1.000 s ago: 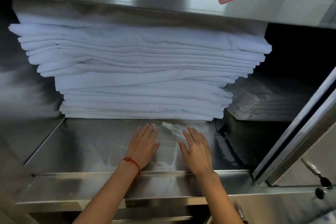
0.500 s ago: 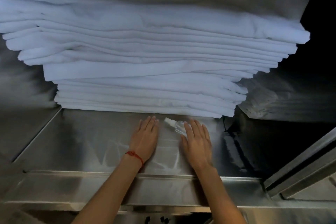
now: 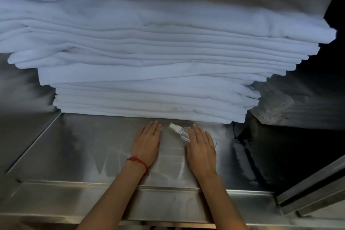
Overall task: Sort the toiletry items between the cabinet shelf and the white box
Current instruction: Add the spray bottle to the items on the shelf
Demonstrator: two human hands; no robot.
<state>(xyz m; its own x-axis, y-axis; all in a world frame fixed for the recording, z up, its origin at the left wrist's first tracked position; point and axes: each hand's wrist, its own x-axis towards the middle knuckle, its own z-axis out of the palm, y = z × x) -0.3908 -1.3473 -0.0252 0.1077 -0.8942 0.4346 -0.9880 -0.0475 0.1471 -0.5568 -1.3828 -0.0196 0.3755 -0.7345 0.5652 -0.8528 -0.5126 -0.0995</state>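
Observation:
A small clear bottle with a white cap (image 3: 178, 131) lies on its side on the steel cabinet shelf (image 3: 84, 147), just in front of the linen stack. My right hand (image 3: 202, 148) lies flat with straight fingers over the bottle's lower part, hiding most of its body. My left hand (image 3: 147, 143), with a red string at the wrist, lies flat on the shelf to the left of the bottle, a small gap apart from it. The white box is out of view.
A tall stack of folded white linen (image 3: 149, 65) fills the back of the shelf. Crumpled clear plastic (image 3: 276, 106) sits at the back right by a dark gap. The cabinet door frame (image 3: 313, 186) angles in at the lower right.
The view has moved in closer to the shelf. Both hands have stayed flat on the shelf, the right one still over the bottle.

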